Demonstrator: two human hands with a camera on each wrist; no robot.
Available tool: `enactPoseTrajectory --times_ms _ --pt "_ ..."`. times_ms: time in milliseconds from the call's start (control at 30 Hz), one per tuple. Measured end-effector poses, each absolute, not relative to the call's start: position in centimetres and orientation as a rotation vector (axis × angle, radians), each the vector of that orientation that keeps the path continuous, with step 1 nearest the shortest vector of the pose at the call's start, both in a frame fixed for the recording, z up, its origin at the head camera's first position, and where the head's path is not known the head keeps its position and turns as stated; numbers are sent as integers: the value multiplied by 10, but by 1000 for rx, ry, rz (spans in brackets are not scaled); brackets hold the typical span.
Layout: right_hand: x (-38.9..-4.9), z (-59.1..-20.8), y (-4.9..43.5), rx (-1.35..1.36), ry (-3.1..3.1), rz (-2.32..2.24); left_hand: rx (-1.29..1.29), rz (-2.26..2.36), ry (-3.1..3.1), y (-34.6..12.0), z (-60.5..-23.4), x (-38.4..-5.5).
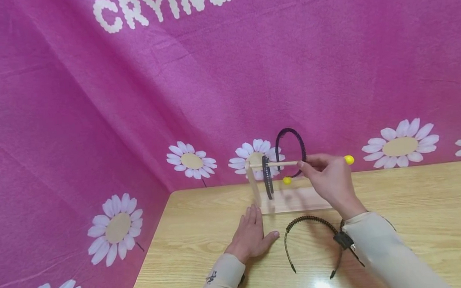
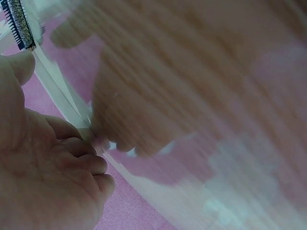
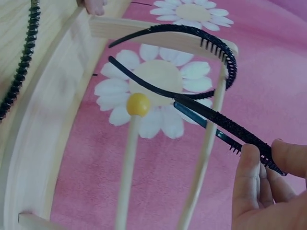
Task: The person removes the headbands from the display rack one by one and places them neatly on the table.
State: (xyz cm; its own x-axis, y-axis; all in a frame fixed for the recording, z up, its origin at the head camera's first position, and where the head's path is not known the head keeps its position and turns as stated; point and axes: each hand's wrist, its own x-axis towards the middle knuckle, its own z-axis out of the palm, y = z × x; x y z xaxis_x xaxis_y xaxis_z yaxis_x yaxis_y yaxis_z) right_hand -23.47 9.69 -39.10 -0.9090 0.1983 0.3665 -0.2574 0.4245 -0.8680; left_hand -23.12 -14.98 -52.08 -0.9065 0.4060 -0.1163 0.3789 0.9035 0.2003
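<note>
My right hand [image 1: 333, 181] pinches a black headband [image 3: 230, 128] between thumb and fingers. In the right wrist view, the wooden stand's upper rod [image 3: 204, 160] crosses between that headband's two arms. Another black toothed headband [image 1: 267, 177] hangs on the same rod, close to the upright post [image 1: 253, 184]. My left hand [image 1: 250, 236] lies on the table with fingers stretched out, fingertips at the left end of the stand's base [image 1: 319, 201]. From the left wrist, my palm [image 2: 48, 167] shows with the fingertips at the wooden edge.
A ribbed dark headband [image 1: 310, 218] lies on the table [image 1: 189, 236] in front of the stand. Beside it, a headband with a black bow [image 1: 343, 240] is partly under the right sleeve. Yellow balls [image 1: 349, 159] cap the rods. A pink daisy-print cloth [image 1: 329, 65] hangs behind.
</note>
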Motion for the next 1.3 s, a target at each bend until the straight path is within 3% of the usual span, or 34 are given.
enactPoseTrajectory --times_ms 800,1300 --pt "-227 -370 123 14 -2135 1669 595 273 2906 -148 -521 -230" --pt "-217 -369 173 73 -1675 2300 571 276 2913 -148 -521 -230"
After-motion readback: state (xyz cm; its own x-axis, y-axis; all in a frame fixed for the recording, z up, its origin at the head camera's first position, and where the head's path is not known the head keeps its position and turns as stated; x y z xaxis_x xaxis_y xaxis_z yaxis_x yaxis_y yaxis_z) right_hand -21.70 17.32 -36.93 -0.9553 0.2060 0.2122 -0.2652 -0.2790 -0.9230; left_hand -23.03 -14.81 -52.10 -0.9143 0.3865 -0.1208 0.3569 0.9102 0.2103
